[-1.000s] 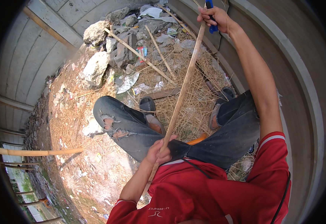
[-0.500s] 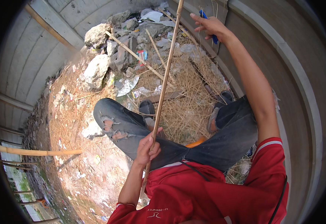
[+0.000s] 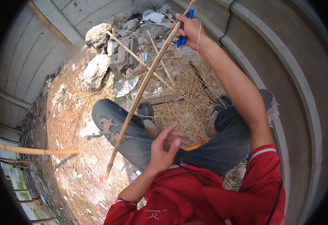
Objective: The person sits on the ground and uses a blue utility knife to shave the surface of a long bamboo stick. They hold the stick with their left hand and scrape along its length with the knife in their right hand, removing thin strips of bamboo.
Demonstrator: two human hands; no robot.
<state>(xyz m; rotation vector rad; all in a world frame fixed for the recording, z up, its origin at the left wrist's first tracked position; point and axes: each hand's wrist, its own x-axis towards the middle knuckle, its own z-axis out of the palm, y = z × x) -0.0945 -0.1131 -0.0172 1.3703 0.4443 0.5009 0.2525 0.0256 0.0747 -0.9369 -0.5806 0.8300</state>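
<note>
A long, thin bamboo stick (image 3: 141, 90) slants across my lap, its lower end past my left knee. High up near the wall, my right hand (image 3: 191, 31) is closed round its upper part. The same hand holds a blue box cutter (image 3: 181, 41), whose blade I cannot make out. A thin pale strand loops down beside the wrist. My left hand (image 3: 166, 149) is off the stick, palm partly up and fingers apart, above my lap.
Rocks (image 3: 97, 71) and litter lie ahead on the left. Dry straw-like shavings (image 3: 186, 90) cover the ground between my feet, with a dark blade-like piece (image 3: 160, 99). A corrugated wall (image 3: 284, 78) rises close on my right. A bamboo pole (image 3: 40, 150) juts in from the left.
My left hand has let go of the stick and opened. My right hand has moved left and taken hold of the stick's upper part. The stick's lower end has swung out to the left.
</note>
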